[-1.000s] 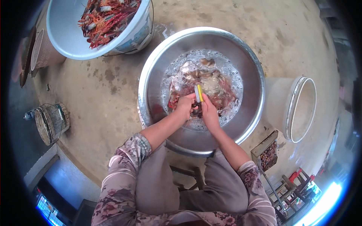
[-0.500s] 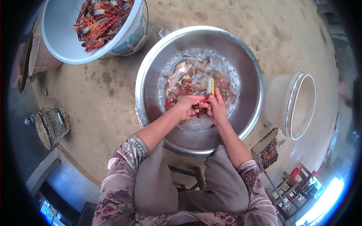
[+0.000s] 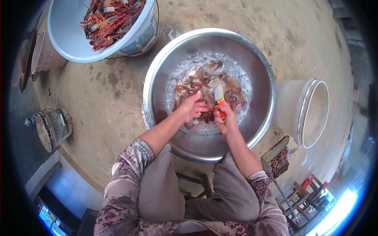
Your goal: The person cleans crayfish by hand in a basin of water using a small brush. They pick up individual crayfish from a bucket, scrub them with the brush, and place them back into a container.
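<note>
Over a wide steel basin (image 3: pixel 260 118) of foamy, murky water, my two hands work close together. My right hand (image 3: pixel 227 121) is closed round a scrub brush (image 3: pixel 221 103) with a red and yellow handle and pale bristles pointing away from me. My left hand (image 3: pixel 191 107) is apart from it with its fingers spread and nothing plainly in them. Between the hands, dark red crayfish (image 3: pixel 206 115) lie at the water; whether one touches my right fingertips I cannot tell. Further crayfish (image 3: pixel 201 78) fill the middle of the basin, partly under the water.
A large light-blue basin (image 3: pixel 65 35) with a heap of red crayfish (image 3: pixel 112 21) rests on a bucket (image 3: pixel 143 43) at the far left. To the right, a white bucket (image 3: pixel 291 110) lies beside a long-handled dustpan (image 3: pixel 277 159) holding debris. A dirty pail (image 3: pixel 53 129) stands left.
My left hand has moved a little left and opened, away from the crayfish both hands were at. The brush has tilted in my right hand, showing more of its red handle.
</note>
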Demonstrator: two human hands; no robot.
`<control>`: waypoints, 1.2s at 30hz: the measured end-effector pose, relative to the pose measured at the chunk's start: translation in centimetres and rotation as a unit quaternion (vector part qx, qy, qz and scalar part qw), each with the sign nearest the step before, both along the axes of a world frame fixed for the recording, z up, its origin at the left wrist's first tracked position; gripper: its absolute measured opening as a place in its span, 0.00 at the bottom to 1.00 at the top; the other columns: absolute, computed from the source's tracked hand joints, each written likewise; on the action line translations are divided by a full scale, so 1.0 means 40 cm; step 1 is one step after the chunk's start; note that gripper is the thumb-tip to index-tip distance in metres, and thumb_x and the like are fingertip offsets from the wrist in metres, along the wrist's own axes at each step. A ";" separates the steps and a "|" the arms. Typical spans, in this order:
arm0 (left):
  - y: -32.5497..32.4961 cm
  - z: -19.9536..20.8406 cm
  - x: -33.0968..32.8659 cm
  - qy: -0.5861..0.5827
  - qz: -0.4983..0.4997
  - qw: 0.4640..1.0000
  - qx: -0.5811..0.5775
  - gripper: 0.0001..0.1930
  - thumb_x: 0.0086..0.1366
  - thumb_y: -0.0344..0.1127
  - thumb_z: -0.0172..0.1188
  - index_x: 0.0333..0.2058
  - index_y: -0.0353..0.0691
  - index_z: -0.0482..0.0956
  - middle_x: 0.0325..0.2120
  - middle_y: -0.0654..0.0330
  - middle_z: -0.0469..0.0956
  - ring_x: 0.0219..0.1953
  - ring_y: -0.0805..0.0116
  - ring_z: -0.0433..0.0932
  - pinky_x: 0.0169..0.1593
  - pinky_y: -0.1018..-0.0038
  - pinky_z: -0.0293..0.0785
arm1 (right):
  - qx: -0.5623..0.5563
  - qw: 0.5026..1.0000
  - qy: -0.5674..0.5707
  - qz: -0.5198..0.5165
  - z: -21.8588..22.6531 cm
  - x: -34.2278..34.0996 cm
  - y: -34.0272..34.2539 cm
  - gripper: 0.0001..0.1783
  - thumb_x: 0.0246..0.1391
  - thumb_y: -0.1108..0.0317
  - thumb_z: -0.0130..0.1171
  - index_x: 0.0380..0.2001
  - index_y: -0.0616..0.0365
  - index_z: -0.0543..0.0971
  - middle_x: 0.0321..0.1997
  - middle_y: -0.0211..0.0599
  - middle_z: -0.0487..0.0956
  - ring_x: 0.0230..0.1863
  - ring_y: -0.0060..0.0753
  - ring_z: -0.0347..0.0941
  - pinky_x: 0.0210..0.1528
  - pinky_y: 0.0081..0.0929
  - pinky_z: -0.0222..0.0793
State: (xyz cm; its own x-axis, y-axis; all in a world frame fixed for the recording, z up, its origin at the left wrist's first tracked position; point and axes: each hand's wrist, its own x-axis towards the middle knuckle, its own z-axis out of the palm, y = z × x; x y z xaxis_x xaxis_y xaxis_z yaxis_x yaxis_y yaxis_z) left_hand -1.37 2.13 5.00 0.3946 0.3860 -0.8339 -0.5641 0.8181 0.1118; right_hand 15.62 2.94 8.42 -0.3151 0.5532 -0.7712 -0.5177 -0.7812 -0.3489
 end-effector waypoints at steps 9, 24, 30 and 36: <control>-0.006 0.004 0.059 -0.062 0.180 0.970 0.152 0.15 0.64 0.38 0.38 0.47 0.40 0.63 0.41 0.56 0.71 0.43 0.65 0.71 0.42 0.66 0.68 | 0.015 0.990 -0.131 -0.047 0.042 -0.074 -0.034 0.16 0.53 0.72 0.44 0.46 0.54 0.64 0.29 0.28 0.72 0.20 0.16 0.70 0.11 0.07 0.54; -0.022 -0.075 0.056 0.138 0.153 0.977 -0.061 0.09 0.59 0.34 0.42 0.27 0.38 0.70 0.16 0.61 0.70 0.12 0.72 0.64 0.14 0.78 0.58 | 0.401 0.768 -0.419 0.273 -0.080 -0.024 -0.128 0.19 0.52 0.71 0.45 0.49 0.55 0.67 0.32 0.42 0.76 0.32 0.29 0.72 0.33 0.25 0.66; -0.017 -0.072 0.089 0.269 0.123 0.955 0.012 0.05 0.57 0.28 0.43 0.24 0.40 0.67 0.17 0.62 0.68 0.17 0.73 0.65 0.17 0.78 0.59 | 0.284 0.803 -0.424 0.308 -0.041 -0.074 -0.070 0.21 0.54 0.67 0.41 0.53 0.56 0.62 0.42 0.51 0.72 0.42 0.40 0.71 0.44 0.28 0.63; -0.034 -0.108 0.081 0.254 0.074 0.964 -0.002 0.03 0.56 0.29 0.44 0.27 0.41 0.67 0.19 0.61 0.68 0.20 0.70 0.66 0.22 0.74 0.64 | 0.258 0.789 -0.412 0.375 0.001 -0.112 -0.021 0.23 0.56 0.68 0.37 0.55 0.64 0.56 0.50 0.54 0.67 0.52 0.44 0.64 0.52 0.28 0.57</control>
State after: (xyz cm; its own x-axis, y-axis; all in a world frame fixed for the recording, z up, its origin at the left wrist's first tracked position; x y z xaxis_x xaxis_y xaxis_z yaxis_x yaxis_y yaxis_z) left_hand 1.88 0.75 0.69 -0.1244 0.4035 -0.9065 -0.5483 0.7335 0.4017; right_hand 11.15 2.10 8.45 -0.2128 0.7570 -0.6178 0.5918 -0.4033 -0.6980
